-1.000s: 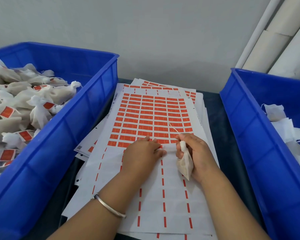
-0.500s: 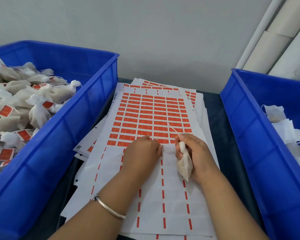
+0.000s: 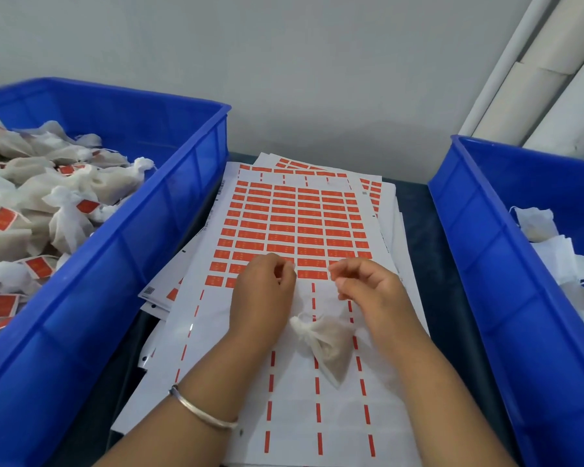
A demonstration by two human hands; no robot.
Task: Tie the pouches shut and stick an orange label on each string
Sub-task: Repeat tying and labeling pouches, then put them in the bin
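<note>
Labelling step: tied pouch (image 3: 321, 343) lies mid-sheet on the label sheet (image 3: 294, 382) toward the surface's near edge, left hand (image 3: 265, 291) and right hand (image 3: 368, 291) curled just above it, contents of either pinch unclear; next, likely folding a label round the string.

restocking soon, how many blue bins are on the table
2: one blue bin at the left holding labelled pouches, one blue bin at the right holding white pouches; both run off frame.

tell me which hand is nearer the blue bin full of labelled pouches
Left. The left hand is over the label sheet, closer to the blue bin on the left side. The right hand is further away, beyond the pouch lying between them.
</note>
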